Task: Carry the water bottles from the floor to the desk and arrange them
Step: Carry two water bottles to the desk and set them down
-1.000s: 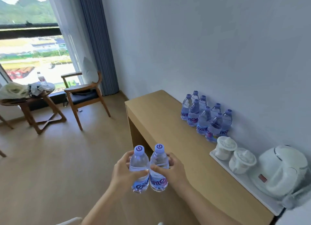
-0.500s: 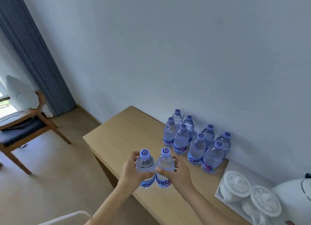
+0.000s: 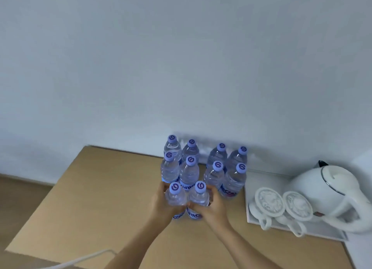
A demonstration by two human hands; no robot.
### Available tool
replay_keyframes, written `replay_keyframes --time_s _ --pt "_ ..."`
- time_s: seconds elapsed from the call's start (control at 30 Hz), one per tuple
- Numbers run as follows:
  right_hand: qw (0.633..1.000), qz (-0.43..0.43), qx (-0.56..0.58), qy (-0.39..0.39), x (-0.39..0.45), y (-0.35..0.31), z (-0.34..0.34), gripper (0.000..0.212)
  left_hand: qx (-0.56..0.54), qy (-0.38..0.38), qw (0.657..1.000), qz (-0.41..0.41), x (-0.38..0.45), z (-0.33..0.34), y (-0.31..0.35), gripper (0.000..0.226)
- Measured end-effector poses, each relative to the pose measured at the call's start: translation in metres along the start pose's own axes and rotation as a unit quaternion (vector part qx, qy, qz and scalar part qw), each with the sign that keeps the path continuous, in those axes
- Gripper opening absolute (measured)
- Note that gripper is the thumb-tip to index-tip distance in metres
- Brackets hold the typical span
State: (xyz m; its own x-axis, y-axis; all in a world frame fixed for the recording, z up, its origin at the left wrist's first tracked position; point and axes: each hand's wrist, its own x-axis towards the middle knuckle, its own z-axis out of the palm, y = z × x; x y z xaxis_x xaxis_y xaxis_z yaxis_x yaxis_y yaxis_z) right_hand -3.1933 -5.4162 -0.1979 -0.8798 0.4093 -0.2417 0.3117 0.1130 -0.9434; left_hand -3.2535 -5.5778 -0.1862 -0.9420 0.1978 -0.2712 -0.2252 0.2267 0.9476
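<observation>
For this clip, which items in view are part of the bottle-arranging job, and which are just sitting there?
Part of the job:
- two clear plastic water bottles with purple caps, one in the left hand, one in the right hand
- eight matching bottles standing by the wall
- light wooden desk

Just sitting there:
- white electric kettle
- two white lidded cups
- white tray

Caps on the water bottles [image 3: 189,173] all carried a purple swirl logo. Label on the bottle in my right hand [image 3: 213,208] showed only "me", partly covered; bottle in my left hand [image 3: 161,205] showed blurred letters, unreadable. Another bottle [image 3: 233,181] by the tray read "me".
</observation>
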Motion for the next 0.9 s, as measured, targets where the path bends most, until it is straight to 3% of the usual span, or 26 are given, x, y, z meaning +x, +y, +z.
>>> replay_keyframes --time_s 0.23,0.5,0.67,0.77,0.9 --pt "0.998 0.000 0.013 0.060 -0.002 0.004 0.008 0.062 0.020 -0.040 0.999 0.022 0.033 -0.002 -0.001 0.065" --pt "0.998 0.023 0.023 0.047 -0.010 0.003 0.012 0.072 0.024 -0.100 0.993 0.061 0.031 -0.011 -0.003 0.068" --pt "0.999 0.037 0.012 0.026 -0.024 -0.004 0.005 0.104 0.083 -0.099 0.991 0.020 0.016 -0.013 -0.005 0.088" --pt "0.998 0.054 0.011 0.040 -0.045 -0.002 -0.007 0.111 0.154 -0.069 0.985 -0.021 -0.008 -0.016 -0.010 0.100" --pt "0.996 0.061 0.017 0.067 -0.082 0.008 -0.028 0.109 0.199 -0.038 0.977 -0.067 -0.044 -0.006 -0.015 0.096"
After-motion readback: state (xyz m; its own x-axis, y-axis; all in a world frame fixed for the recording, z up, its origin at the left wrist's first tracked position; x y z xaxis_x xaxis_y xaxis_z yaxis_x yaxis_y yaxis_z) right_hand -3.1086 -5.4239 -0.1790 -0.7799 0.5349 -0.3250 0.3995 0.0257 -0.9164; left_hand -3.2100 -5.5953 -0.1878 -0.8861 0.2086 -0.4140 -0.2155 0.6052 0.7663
